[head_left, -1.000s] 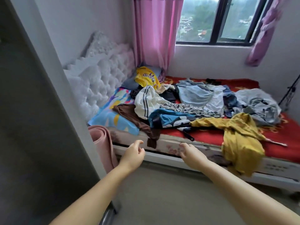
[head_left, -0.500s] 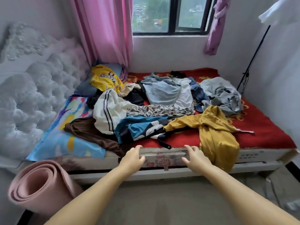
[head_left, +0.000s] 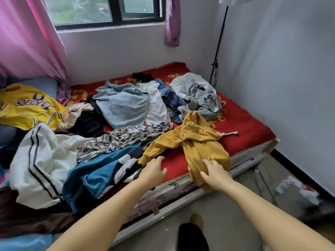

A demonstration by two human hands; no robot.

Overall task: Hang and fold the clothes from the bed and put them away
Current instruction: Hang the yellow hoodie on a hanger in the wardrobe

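Lying sleeve-leftward (hem over the bed (head_left: 244,124) edge), mustard hoodie (head_left: 197,142)

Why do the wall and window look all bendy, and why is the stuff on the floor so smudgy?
Head view: the wide-angle lens curves straight lines, so the window frame and the bed edge look bowed and tilted. Head view: the things on the floor at the right are smeared by motion blur. Head view: soft daylight falls from the window; the mustard hoodie stays fairly sharp.
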